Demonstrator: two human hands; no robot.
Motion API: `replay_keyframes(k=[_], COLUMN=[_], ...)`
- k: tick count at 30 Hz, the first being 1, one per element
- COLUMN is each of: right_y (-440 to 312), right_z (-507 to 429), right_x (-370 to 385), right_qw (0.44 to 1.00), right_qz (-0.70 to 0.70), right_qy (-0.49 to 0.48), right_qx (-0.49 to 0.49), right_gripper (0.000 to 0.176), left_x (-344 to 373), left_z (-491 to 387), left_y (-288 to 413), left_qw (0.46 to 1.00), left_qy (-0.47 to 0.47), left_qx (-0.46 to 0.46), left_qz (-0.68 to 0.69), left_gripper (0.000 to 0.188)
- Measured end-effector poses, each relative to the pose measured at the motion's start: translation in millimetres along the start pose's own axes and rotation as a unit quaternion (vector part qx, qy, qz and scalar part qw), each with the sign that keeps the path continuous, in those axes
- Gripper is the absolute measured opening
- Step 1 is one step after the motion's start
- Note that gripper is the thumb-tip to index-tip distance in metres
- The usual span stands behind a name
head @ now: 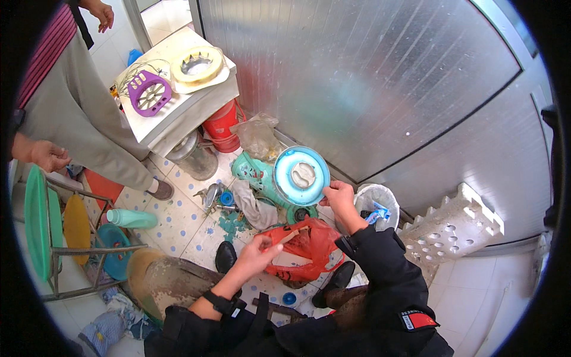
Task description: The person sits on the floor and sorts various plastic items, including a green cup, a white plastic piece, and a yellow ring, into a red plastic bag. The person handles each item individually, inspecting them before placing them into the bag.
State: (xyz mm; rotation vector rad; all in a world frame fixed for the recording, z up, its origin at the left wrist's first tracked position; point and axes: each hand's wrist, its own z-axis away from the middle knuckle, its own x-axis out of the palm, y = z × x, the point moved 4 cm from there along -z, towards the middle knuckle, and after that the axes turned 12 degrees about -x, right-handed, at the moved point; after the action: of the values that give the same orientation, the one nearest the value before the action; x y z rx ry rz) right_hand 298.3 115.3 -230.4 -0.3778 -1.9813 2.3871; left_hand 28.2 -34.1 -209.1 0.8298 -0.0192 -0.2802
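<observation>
My right hand pinches the right rim of a light-blue round plastic part with a greyish disc at its centre. In my left hand is a thin tan strip, its far end over a red plastic bag on the floor between my feet. Just beyond lies a mint-green printed plastic casing, partly hidden by the round part. A grey rag rests beside it among green fragments, metal pieces and a small blue cap.
A lined waste bin stands right of my right hand, near a white foam block. Another person stands at left by a small table holding a purple slicer. A metal rack holds basins. Behind is a panelled partition.
</observation>
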Motion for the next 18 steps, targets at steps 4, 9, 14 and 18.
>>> replay_keyframes(k=[4,9,14,18], right_y=[-24,-38,-59,-86], right_z=[59,110,125,130], right_x=[-2,5,0,3], right_qw=[0.999,0.996,0.989,0.912], right_qz=[-0.031,-0.072,0.079,0.230], right_qy=[-0.036,-0.051,-0.058,-0.076], right_qx=[0.027,0.018,-0.113,-0.331], right_gripper=[0.014,0.014,0.024,0.035], left_x=[1,7,10,14], left_z=[4,14,19,21], left_y=[21,37,36,34], left_qw=[0.977,0.945,0.944,0.957], left_qy=[-0.033,-0.062,-0.038,-0.021], left_qx=[-0.008,0.019,0.071,0.069], left_qz=[0.211,0.321,0.320,0.282], left_gripper=[0.056,0.044,0.032,0.039])
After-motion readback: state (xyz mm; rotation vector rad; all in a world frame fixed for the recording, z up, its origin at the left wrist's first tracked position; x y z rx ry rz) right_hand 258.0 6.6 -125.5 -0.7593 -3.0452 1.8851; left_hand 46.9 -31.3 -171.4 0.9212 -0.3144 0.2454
